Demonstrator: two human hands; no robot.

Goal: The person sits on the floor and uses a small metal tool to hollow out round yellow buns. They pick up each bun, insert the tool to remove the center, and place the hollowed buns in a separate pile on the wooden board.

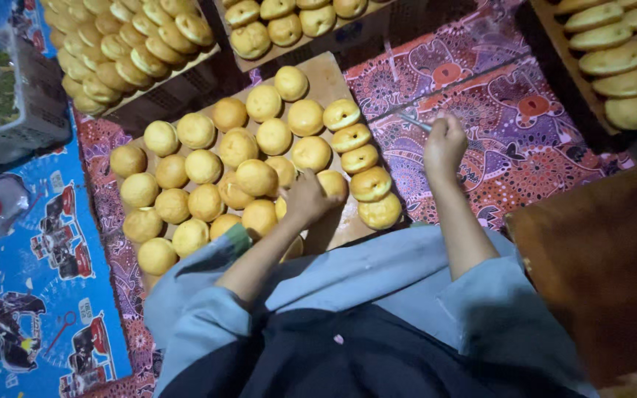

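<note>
The left hand [305,197] touches a round bun [331,184] on the wooden board [326,77], while the right hand [444,144] holds a thin metal tool [414,121].

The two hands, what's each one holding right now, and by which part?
The right hand grips a thin knife-like tool by its handle end, blade pointing left. The left hand rests on a bun on the wooden board, gripping its near side.
</note>
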